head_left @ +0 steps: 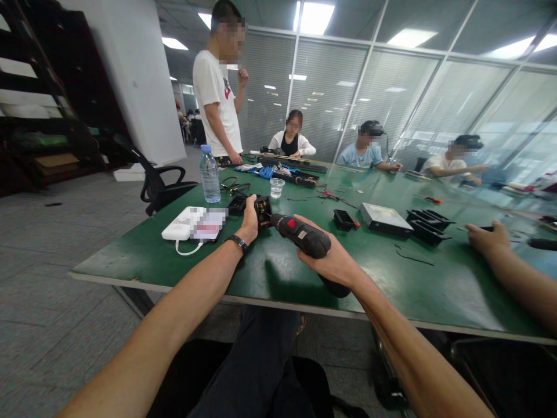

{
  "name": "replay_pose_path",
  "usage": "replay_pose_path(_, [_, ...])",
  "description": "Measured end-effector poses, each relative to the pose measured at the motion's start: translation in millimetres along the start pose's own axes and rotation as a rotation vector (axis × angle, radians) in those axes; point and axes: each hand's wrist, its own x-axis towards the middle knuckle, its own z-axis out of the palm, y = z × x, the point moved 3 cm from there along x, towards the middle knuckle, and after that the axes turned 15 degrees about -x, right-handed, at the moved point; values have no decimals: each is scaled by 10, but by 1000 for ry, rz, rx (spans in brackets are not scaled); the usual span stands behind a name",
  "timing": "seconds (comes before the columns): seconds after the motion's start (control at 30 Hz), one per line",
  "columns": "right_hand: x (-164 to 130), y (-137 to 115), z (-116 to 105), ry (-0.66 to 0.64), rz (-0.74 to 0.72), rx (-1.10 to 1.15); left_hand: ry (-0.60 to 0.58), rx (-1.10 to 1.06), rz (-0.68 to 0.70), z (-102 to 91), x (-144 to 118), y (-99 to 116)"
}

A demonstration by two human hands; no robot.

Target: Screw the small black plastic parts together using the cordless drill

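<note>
My right hand (324, 258) is wrapped round the grip of a black cordless screwdriver (302, 235) with a red switch on top. Its bit points left into the open face of a small black box (263, 210), where brassy metal parts show; whether the tip touches a screw I cannot make out. Closed on the left side of that box is my left hand (249, 220), with a dark watch on its wrist. The box is held up on its side above the green table (243, 278). Another dark box (236, 204) lies just behind my left hand.
Left of my hands are a water bottle (210, 177), a white power bank (183, 223) cabled to a phone (209, 225). A clear cup (277, 187) stands behind. To the right are black trays (429, 226), a metal-cased unit (386, 219) and a co-worker's hand (489, 238).
</note>
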Motion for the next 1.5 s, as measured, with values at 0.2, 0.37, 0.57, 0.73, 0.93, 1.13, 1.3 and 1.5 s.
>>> replay_pose_path(0.2, [-1,18,7,-3,-1,-2,14,21,3,-40,47,-20])
replay_pose_path(0.37, [4,20,7,-5,-2,-8,-4,28,7,-45,48,-17])
replay_pose_path(0.57, [5,16,2,1,4,-7,-3,25,5,-43,52,-16])
replay_pose_path(0.73, [2,12,1,-3,5,-11,-8,22,9,-44,56,-19])
replay_pose_path(0.93, [5,8,1,-5,-3,-18,-16,25,12,-40,51,-10])
replay_pose_path(1.13, [4,16,10,-19,5,-12,-6,20,9,-32,42,-9])
replay_pose_path(1.3, [-5,1,5,-13,-6,-16,-17,28,13,-9,14,-4])
replay_pose_path(1.5, [-5,-3,1,-18,15,-10,-5,10,-8,-1,1,-3])
